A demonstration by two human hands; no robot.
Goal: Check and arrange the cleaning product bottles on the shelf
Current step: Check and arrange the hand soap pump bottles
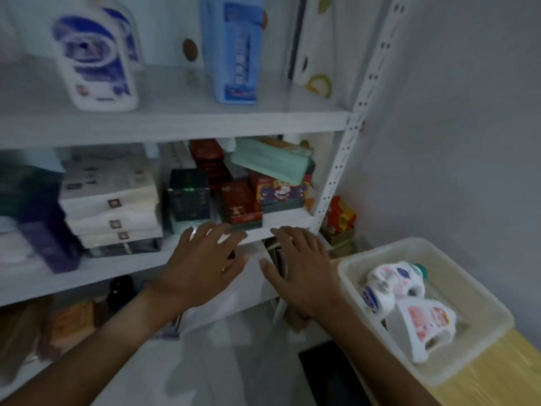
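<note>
Against the white shelving unit, both hands are held out flat in front of the middle shelf's front edge. The left hand is released, fingers straight and spread, fingertips over that edge. The right hand is likewise released, fingers extended, just beside the left with a narrow gap between them. Neither hand holds anything; motion blur prevents telling whether the fingertips touch the shelf.

On the unit's top shelf, a white detergent bottle with a blue label stands upright near the front edge, with a second similar bottle directly behind it. A light blue bottle stands upright to their right, set back from the edge. Bare shelf surface lies between the white and blue bottles, and more to the right of the blue one, up to the perforated corner upright.

The middle shelf is packed: stacked white packs to the left, a dark box, red boxes and a green pack lying tilted on top of them. Only a thin strip along the front edge is free.

Right of the unit, a translucent plastic bin rests on a wooden surface. Two white bottles with pink labels lie on their sides inside it: one with a teal cap, one nearer the bin's front wall, touching each other.
</note>
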